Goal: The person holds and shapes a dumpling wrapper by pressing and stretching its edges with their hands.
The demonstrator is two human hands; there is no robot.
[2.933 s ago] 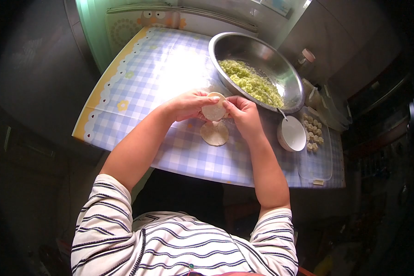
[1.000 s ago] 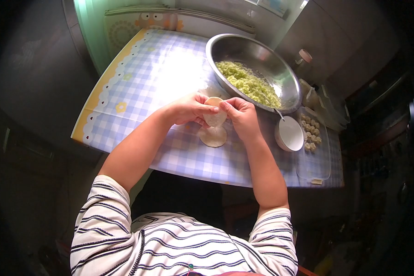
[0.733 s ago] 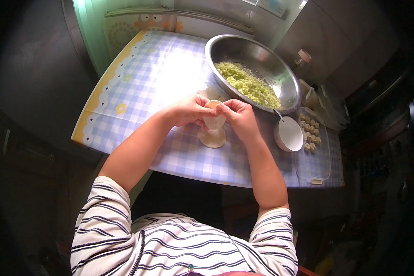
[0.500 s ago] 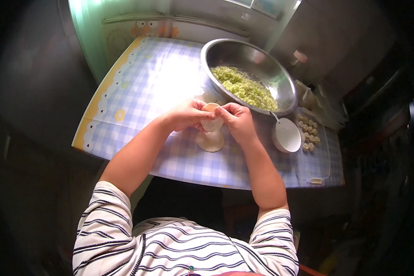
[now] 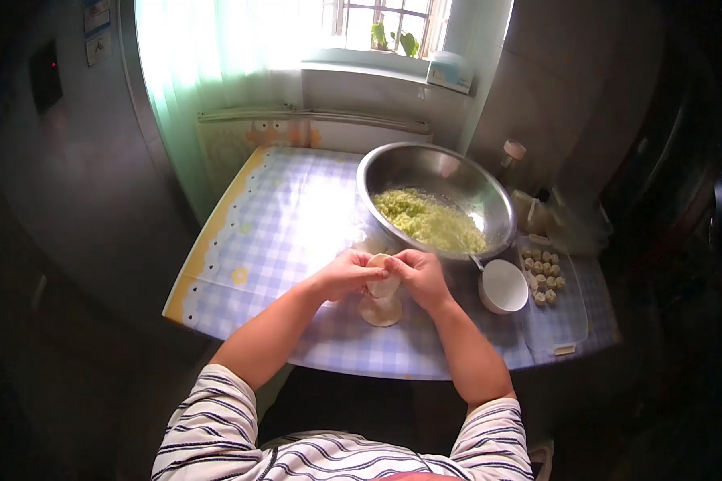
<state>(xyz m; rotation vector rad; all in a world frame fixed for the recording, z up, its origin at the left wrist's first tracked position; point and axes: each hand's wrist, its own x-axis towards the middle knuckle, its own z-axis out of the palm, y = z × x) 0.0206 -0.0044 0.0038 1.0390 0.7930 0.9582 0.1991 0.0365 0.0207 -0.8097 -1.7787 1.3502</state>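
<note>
Spreading out below us, the bench [image 5: 329, 353], with its checked cover, carries all the things at hand. Towards its far right side we see the wide metal bowl [image 5: 457, 178], with chopped greens [image 5: 421, 218] lying in it. Nearer the right edge lies a clear tray [image 5: 557, 330].

Our left hand [image 5: 346, 275] and right hand [image 5: 421, 278] meet over the bench, just this side of the metal bowl. To their right stands a white bowl [image 5: 505, 289], near but apart from them.

Between our fingertips is the dough round [image 5: 383, 287], its flat side turned roughly towards us. Our grip is nearly closed on both sides — thumbs and fingers pinch the upper part, with little more than the dough between them. Whether anything sits behind it, we cannot tell. A second round [image 5: 380, 313] lies flat on the bench just below; whether the two touch, we cannot tell either.

We judge the dough light, limp and soft, so it should sag where unsupported, dent under hard fingertips and tear if stretched thin. The rim seems the best place to take hold — thumbs in front, fingers behind, pressing lightly.

Smallest of all, the dumplings [image 5: 550, 282] sit in the tray, clear of our hands.
</note>
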